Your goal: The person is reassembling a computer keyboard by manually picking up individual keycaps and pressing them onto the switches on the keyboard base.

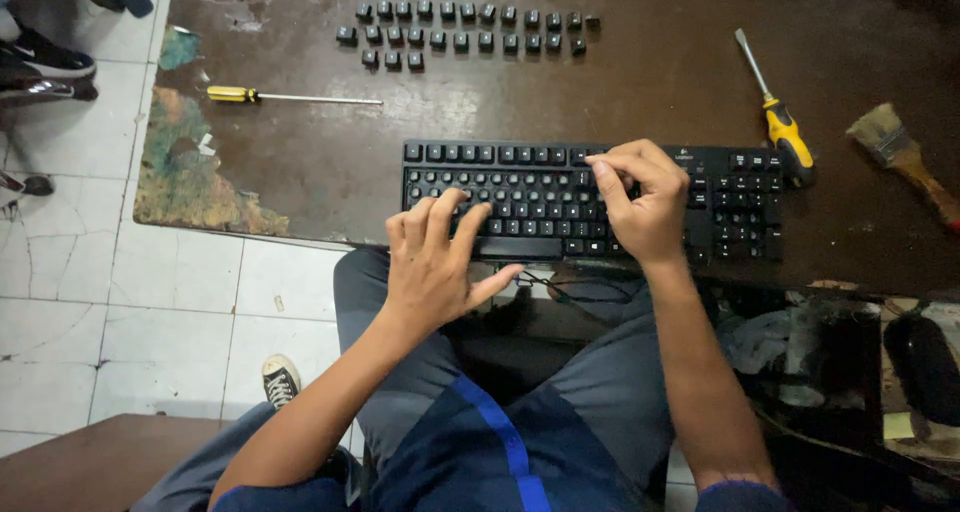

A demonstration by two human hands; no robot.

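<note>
dark brown wood, scratched up and flaking along one side, that's the table (640, 82) i'm sitting at. biggest thing on it is the black keyboard (590, 204), lying flat right at the near edge, with a lot of its keycaps gone so the bare switch dots show. my left hand (435, 267) rests on the lower left part of the board, fingers spread and flat over the bottom rows, thumb sticking out off the front edge, not holding anything. my right hand (645, 197) is curled over the middle-right of the board, fingertips pinched down onto a key near the top row; can't tell if a cap is actually between them. off to the right there's an old paintbrush (900, 157) and a yellow-handled screwdriver (775, 112), a thinner yellow screwdriver (290, 96) on the left, and the pulled keycaps (465, 27) lined up in three rows at the far side.
</note>
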